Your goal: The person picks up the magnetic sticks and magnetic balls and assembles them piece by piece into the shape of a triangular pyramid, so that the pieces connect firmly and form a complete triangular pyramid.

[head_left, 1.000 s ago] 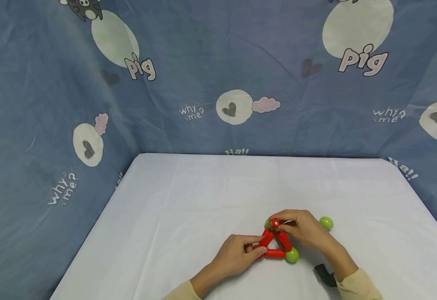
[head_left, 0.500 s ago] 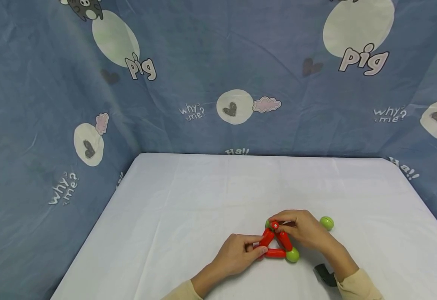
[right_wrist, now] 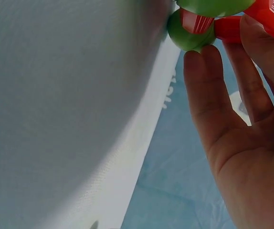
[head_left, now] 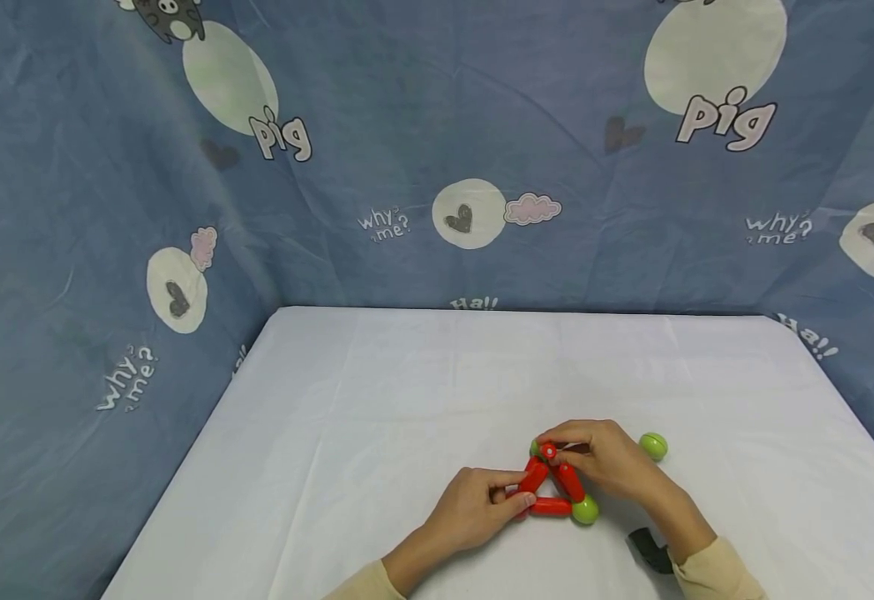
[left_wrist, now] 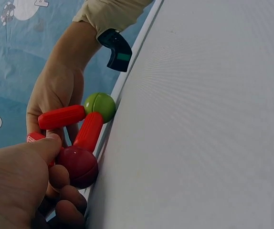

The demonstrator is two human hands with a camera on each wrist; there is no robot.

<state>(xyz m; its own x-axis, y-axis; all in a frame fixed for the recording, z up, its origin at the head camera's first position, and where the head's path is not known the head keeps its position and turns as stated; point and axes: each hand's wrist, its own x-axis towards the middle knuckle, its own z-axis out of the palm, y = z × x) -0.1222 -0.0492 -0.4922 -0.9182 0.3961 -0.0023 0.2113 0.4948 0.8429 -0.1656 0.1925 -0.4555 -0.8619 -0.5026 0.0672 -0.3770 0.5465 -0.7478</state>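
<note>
A triangle of red rods (head_left: 551,507) joined by balls lies in both hands low on the right of the head view. One corner is a green ball (head_left: 585,510); another green ball (right_wrist: 190,36) is at the far corner, partly hidden by fingers. In the left wrist view a dark red ball (left_wrist: 78,167) forms the near corner. My left hand (head_left: 474,508) grips the triangle there, thumb and fingers pinching a rod. At the far corner my right hand (head_left: 605,454) pinches another red rod (head_left: 549,451), whose end points toward the camera.
A loose green ball (head_left: 653,447) lies on the white tabletop (head_left: 407,400), right of my right hand. Beside the right sleeve is a dark curved band (head_left: 650,550). A blue printed cloth (head_left: 377,125) hangs behind the table and at its sides.
The end of the red rod in my right hand has dipped slightly. Both hands otherwise stay in place, and the loose green ball has not moved.
</note>
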